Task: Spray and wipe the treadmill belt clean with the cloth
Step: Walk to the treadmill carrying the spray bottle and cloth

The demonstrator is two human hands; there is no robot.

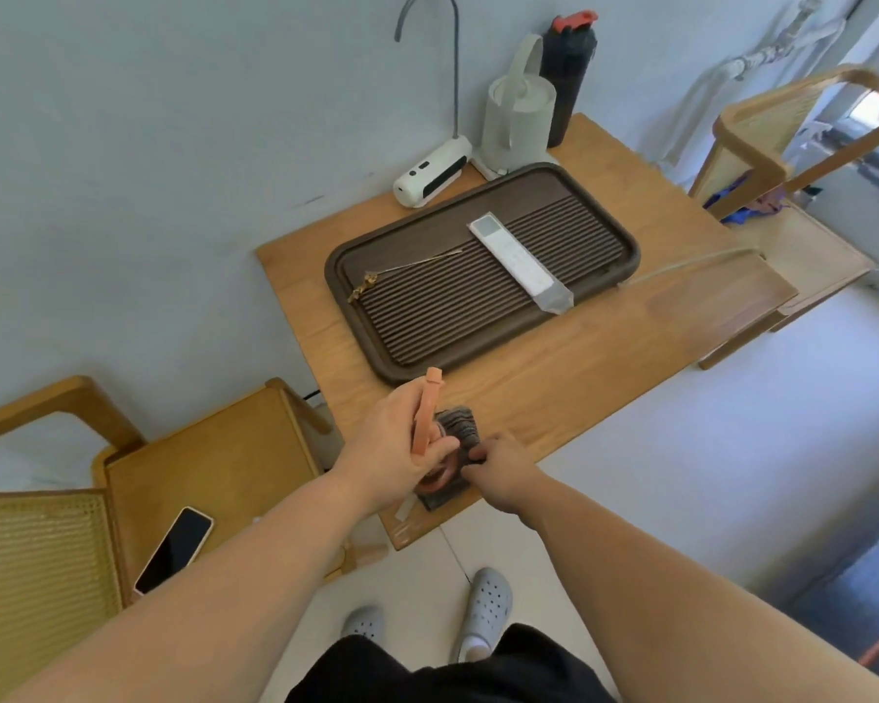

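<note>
**A:** How are the two grips posed?

**B:** Both forearms are stretched forward over the near edge of the worktop [605, 357]. The left grip [402, 438] is clamped round an orange handle [430, 398]. The handle is held nearly upright, and its top is seen above the curled fingers. The right grip [503, 466] is turned knuckles up, and its fingertips are pinched on the cloth.

**A:** Where is the cloth found?

**B:** The cloth [460, 426], dark, striped and folded, is laid on the worktop between the two grips. Its near side is held by the right grip, and part of it is hidden by the left grip. An orange ring [435, 482] is seen just beneath the left grip. Whether it is joined to the handle cannot be told.

**A:** What is noted around the grips?

**B:** A dark ridged tray [359, 327] is set just ahead of the left grip, and a white remote [513, 261] is laid on it. A phone [173, 550] is seen on a chair seat [214, 464], well to the left of the left grip.
</note>
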